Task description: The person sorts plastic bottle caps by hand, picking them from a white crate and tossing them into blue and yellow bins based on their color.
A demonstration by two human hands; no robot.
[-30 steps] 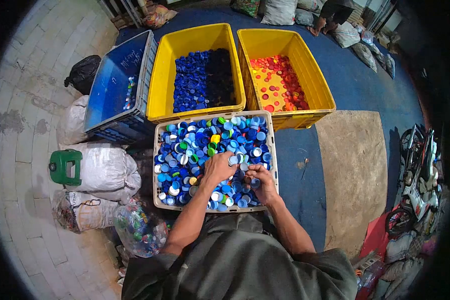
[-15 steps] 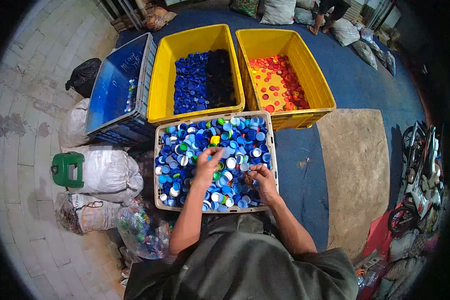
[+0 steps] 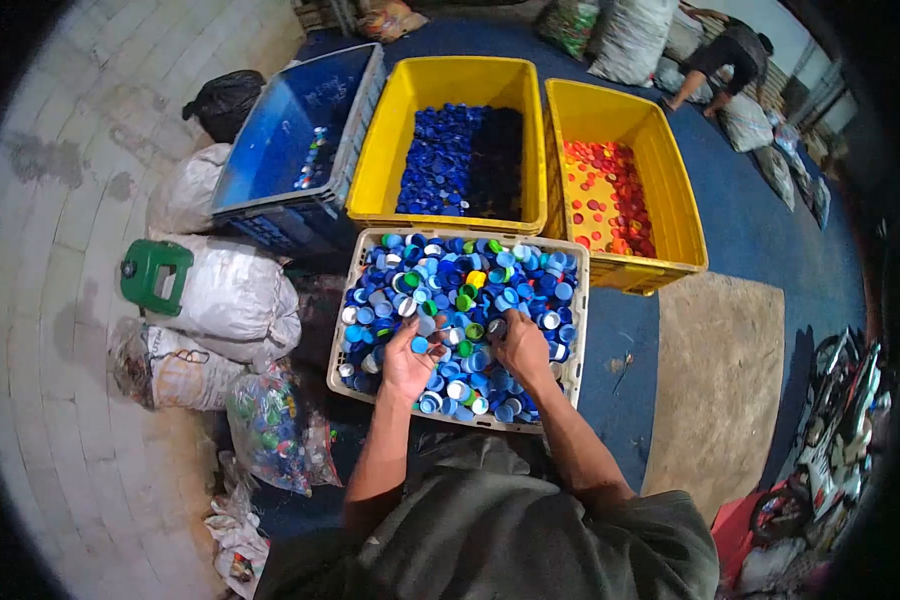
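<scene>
A shallow beige tray [image 3: 337, 372] in front of me is heaped with plastic bottle caps, mostly blue and white with some green ones. A yellow cap [image 3: 476, 279] stands out near the middle. My left hand [image 3: 408, 366] is turned partly palm up over the tray's left half, its fingers curled around a light blue bottle cap [image 3: 419, 344] and a pale one beside it. Over the right half, my right hand [image 3: 524, 350] points down into the heap. Its fingertips pinch a greyish bottle cap [image 3: 497, 328].
Behind the tray stand a blue bin [image 3: 270, 160], a yellow bin [image 3: 455, 82] with dark blue and black caps, and another yellow bin [image 3: 670, 165] with red ones. White sacks [image 3: 235, 280] and a green plastic piece [image 3: 155, 278] lie left. A person [image 3: 730, 62] bends at the back right.
My view has shifted, so the bins and tray appear farther right. My left hand has turned palm up with caps in it. My right hand has reached forward to a cap in the heap.
</scene>
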